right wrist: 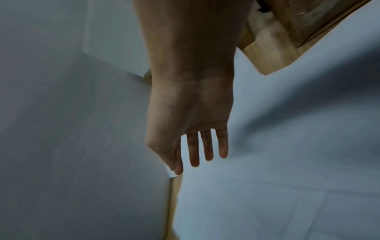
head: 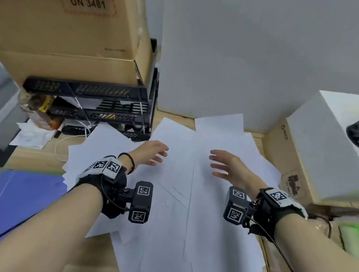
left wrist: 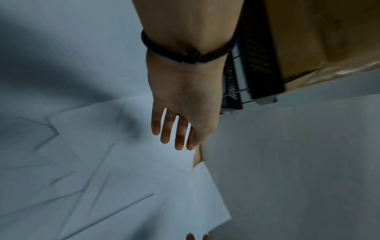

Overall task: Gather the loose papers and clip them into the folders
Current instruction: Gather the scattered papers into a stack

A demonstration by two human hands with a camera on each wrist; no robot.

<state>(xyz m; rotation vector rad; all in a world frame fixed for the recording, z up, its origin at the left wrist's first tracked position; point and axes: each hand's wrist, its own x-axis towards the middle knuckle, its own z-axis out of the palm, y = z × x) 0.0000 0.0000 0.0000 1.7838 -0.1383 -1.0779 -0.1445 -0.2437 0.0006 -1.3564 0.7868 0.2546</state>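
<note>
Several loose white papers (head: 176, 201) lie spread and overlapping across the wooden desk. My left hand (head: 154, 152) hovers over their far left part with fingers straight and slightly spread, holding nothing; the left wrist view shows that left hand (left wrist: 176, 126) above the papers (left wrist: 127, 170). My right hand (head: 222, 164) hovers opposite it over the far right part, fingers also straight; the right wrist view shows the right hand (right wrist: 197, 146) above the papers (right wrist: 267, 178). A blue folder (head: 12, 203) lies flat at the near left, partly under the left forearm.
A black stacked tray rack (head: 102, 106) with a big cardboard box (head: 70, 26) on top stands at the back left. A white box (head: 331, 146) sits at the right, green items (head: 357, 238) near it. A white panel (head: 247, 54) closes the back.
</note>
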